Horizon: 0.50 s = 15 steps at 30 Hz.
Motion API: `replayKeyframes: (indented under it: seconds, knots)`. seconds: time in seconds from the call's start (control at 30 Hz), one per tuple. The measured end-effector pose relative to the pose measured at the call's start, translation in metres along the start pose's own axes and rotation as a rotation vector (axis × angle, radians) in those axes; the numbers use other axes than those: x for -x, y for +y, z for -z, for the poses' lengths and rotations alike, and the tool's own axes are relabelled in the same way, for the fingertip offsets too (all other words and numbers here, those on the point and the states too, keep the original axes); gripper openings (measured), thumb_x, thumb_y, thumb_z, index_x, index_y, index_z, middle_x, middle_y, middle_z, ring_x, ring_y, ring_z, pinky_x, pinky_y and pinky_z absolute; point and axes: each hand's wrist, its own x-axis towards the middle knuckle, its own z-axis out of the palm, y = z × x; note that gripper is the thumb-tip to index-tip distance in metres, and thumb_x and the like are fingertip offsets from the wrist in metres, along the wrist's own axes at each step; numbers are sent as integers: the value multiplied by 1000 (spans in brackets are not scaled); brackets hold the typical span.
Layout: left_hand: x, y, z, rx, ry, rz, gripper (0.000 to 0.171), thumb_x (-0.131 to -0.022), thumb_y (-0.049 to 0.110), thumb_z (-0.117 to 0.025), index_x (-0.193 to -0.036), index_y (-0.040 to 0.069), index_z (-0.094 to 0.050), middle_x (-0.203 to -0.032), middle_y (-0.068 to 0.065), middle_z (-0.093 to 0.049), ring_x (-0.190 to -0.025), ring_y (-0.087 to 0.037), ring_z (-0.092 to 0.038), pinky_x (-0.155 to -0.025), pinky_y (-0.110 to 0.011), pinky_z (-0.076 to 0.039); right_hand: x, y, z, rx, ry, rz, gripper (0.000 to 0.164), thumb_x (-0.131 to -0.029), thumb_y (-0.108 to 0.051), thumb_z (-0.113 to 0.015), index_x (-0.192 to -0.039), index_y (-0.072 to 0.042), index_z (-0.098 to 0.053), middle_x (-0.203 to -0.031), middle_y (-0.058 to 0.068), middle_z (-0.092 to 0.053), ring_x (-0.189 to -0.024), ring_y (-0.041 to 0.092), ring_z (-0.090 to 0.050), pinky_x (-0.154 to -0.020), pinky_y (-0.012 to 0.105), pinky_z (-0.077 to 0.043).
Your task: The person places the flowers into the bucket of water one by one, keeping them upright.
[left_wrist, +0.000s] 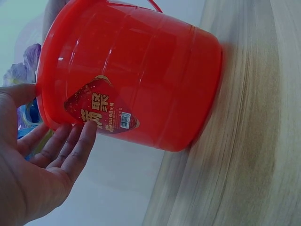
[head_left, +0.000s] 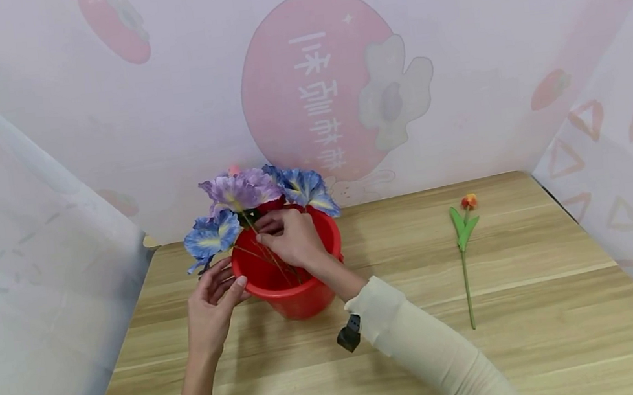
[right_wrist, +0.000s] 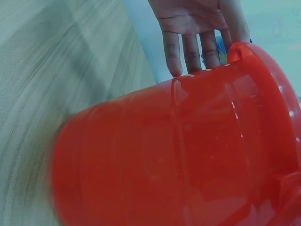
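Note:
A red bucket (head_left: 299,300) stands upright on the table, holding artificial flowers. My right hand (head_left: 293,239) reaches over its mouth and pinches the stem of a purple flower (head_left: 236,191) between thumb and fingers. Blue flowers (head_left: 211,235) lean over the left rim and the back of the bucket, their thin stems running down inside. At the bucket's left side, my left hand (head_left: 211,304) touches it with the thumb at the rim and fairly straight fingers (left_wrist: 77,148) along the outer wall. The right wrist view shows the left hand's fingers across the bucket; the right hand is outside that view.
An orange-red tulip (head_left: 462,239) with green leaves lies on the wooden table (head_left: 539,302) to the right. Patterned pale walls (head_left: 179,122) enclose the table at the back and both sides. The bucket carries a diamond-shaped label (left_wrist: 102,106).

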Motion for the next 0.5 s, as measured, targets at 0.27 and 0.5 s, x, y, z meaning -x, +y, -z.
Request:
replayKeyframes:
  seconds: [0.27,0.5]
  knots:
    - [0,0,0,-3,-4,9,51,-102,9,-73,-150,3,-58,-130,-4,-70,-108,-9,-75,-82,-33,-68,-4,-3,-3,-12,-68,38,23,-104,-19,-72,-125,-15,-80,-114,3,-83,-97,14,-80,-82,28,-67]
    - [0,0,0,9,-1,9,51,-102,8,-73,-150,1,-58,-127,-2,-71,-107,-8,-75,-81,-32,-68,-8,-5,-9,20,-125,6,23,-105,-19,-70,-126,-17,-80,-110,2,-82,-85,9,-76,-77,27,-67]
